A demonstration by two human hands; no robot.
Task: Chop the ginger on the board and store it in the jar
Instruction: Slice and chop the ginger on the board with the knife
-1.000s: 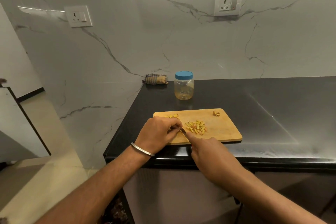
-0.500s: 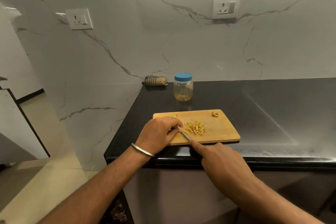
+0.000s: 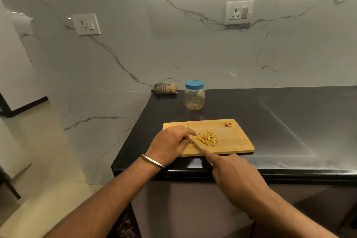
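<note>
Pinching ginger [image 3: 190, 139] on the board [image 3: 231, 139], left hand [image 3: 170, 145]; right hand [image 3: 231, 172] gripping knife [image 3: 196, 144].

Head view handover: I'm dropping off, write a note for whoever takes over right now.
Left hand pins a ginger piece on the cutting board, fingers curled.
Right hand grips the knife, forefinger along its back.
Done: a pile of chopped ginger beside the blade.
Left: finish chopping, uncap the jar, which stands lidded behind the board, fill it.
</note>
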